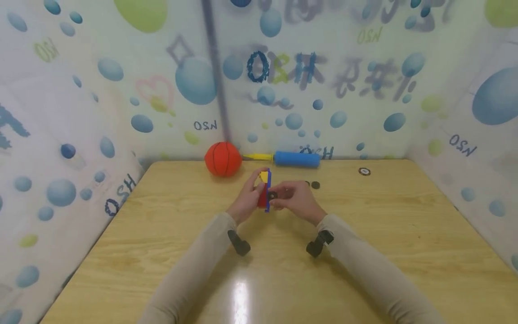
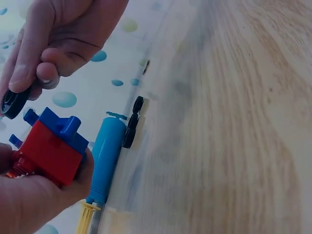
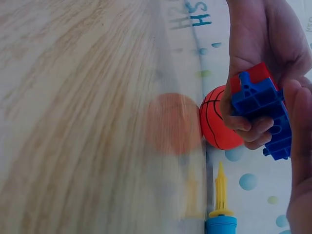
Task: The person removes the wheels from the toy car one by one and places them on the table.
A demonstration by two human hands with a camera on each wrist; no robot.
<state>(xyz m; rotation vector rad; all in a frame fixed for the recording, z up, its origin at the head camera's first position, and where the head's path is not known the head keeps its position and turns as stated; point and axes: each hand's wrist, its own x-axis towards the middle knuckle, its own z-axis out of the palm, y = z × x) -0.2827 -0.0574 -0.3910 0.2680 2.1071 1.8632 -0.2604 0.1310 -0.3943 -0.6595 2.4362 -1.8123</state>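
Observation:
My left hand grips a toy truck body turned on its side. Its red and yellow parts face the left palm, and the blue underside with its short axle stubs faces right. Between the thumb and fingers of my right hand is a small black wheel. In the head view the wheel overlaps the blue underside; from the left wrist it shows right beside one end of the blue part. Both hands are raised over the wooden table.
Loose black wheels lie beyond my right hand. At the table's back edge sit an orange-red toy basketball and a blue hand pump with a yellow nozzle end. A round black-and-white disc lies at the back right, before the patterned wall.

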